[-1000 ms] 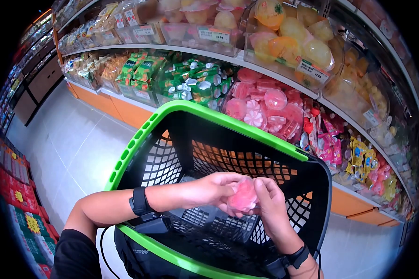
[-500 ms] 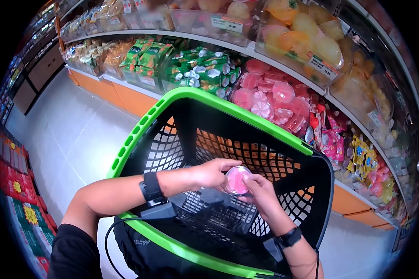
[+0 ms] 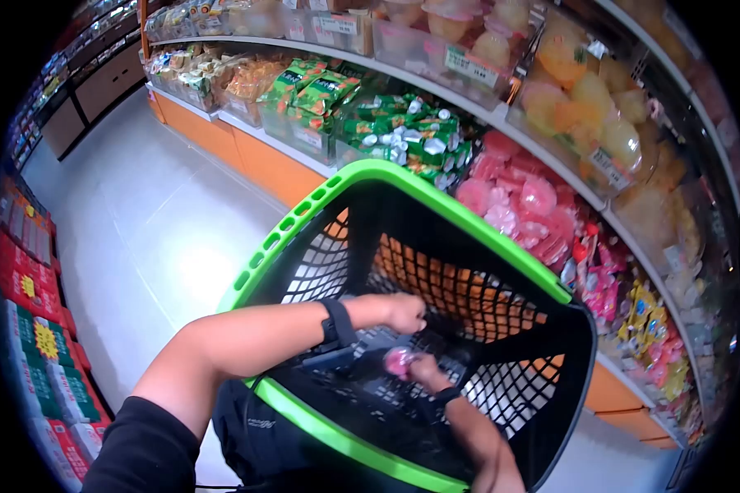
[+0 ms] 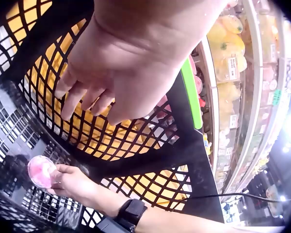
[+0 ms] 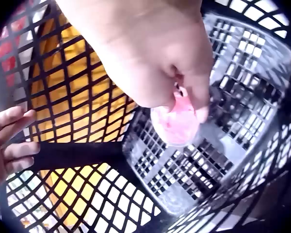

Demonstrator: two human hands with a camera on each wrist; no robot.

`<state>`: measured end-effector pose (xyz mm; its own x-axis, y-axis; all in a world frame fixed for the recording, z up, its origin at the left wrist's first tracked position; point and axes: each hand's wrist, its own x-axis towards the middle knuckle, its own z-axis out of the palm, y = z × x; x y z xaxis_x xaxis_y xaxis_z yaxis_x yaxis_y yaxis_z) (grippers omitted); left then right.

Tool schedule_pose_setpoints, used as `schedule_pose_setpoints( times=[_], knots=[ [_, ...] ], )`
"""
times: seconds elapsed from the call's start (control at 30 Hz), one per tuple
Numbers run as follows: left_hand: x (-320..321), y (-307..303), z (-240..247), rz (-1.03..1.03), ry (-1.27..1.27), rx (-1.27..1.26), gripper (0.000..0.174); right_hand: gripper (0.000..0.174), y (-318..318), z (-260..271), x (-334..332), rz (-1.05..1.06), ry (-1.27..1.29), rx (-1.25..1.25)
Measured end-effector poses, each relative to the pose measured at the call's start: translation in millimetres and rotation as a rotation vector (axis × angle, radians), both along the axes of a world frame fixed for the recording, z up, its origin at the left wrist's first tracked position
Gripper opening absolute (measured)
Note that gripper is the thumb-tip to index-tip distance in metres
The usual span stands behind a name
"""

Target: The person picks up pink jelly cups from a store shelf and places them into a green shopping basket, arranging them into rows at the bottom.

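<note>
Head view, shopping basket [image 3: 436,209]: black mesh with a green rim, standing in a shop aisle just beside the shelves
Head view, right hand [image 3: 425,371]: reaches deep into the basket and pinches a pink jelly cup [image 3: 399,361], low near the bottom
Head view, left hand [image 3: 404,313]: inside the basket, above the right hand and apart from the cup
Head view, shelf bin [image 3: 518,205]: full of pink jelly cups, with green packets [image 3: 395,135] in the next bin
Left wrist view, left hand: fingers relaxed and slightly bent, holding nothing, in front of the mesh wall
Left wrist view, pink jelly cup: held at the right hand's fingertips well below, over the basket floor
Right wrist view, right hand: thumb and fingers curled round the cup's rim, the cup hanging below them
Right wrist view, pink jelly cup: just above the basket's mesh bottom; whether it touches cannot be told
Right wrist view, left hand: fingers show at the left edge, loosely straight and empty
</note>
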<state>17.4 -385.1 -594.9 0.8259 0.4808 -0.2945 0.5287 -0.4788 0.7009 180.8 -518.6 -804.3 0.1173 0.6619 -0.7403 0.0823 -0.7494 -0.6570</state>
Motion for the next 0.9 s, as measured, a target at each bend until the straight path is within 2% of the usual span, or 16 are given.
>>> schedule_pose_setpoints(
  times=[0.03,0.1,0.17,0.23,0.27,0.37,0.5,0.6,0.7,0.77,0.83,0.9],
  knots=[
    [1,0,-16,-0.026,-0.001,-0.010,0.034,0.019,-10,-4,-6,-0.054,0.014,0.036],
    [-2,-3,-17,-0.063,0.041,-0.075,0.035,0.022,-21,-35,1,0.152,-0.067,-0.042],
    [-5,-5,-21,-0.078,0.056,-0.077,0.038,0.021,-32,-32,-9,0.141,-0.125,-0.087],
    [-9,-6,-18,-0.064,0.064,-0.080,0.038,0.021,-36,-23,-9,0.255,-0.131,-0.154],
    [-12,-6,-15,-0.066,0.070,-0.074,0.039,0.020,-36,4,-19,0.075,-0.064,-0.122],
    [-17,-4,-11,-0.055,0.038,-0.059,0.040,0.012,-31,-5,-13,0.117,-0.198,-0.146],
    [-23,-1,3,-0.006,0.012,-0.085,0.042,0.013,-23,-22,-8,0.254,-0.349,-0.159],
    [-25,5,15,0.019,0.016,-0.091,0.042,0.016,-14,-9,-14,0.177,-0.409,-0.140],
    [-27,8,35,0.055,-0.083,0.001,0.039,0.017,-3,15,-20,0.275,-0.498,0.059],
    [-25,17,45,0.056,-0.168,-0.005,0.039,0.018,14,35,-21,0.319,-0.588,0.301],
    [-22,25,50,0.063,-0.304,0.123,0.028,0.019,40,57,-19,0.342,-0.650,0.582],
    [-21,29,69,0.104,-0.415,0.093,0.022,0.022,57,145,-31,0.461,-0.775,0.653]
  ],
)
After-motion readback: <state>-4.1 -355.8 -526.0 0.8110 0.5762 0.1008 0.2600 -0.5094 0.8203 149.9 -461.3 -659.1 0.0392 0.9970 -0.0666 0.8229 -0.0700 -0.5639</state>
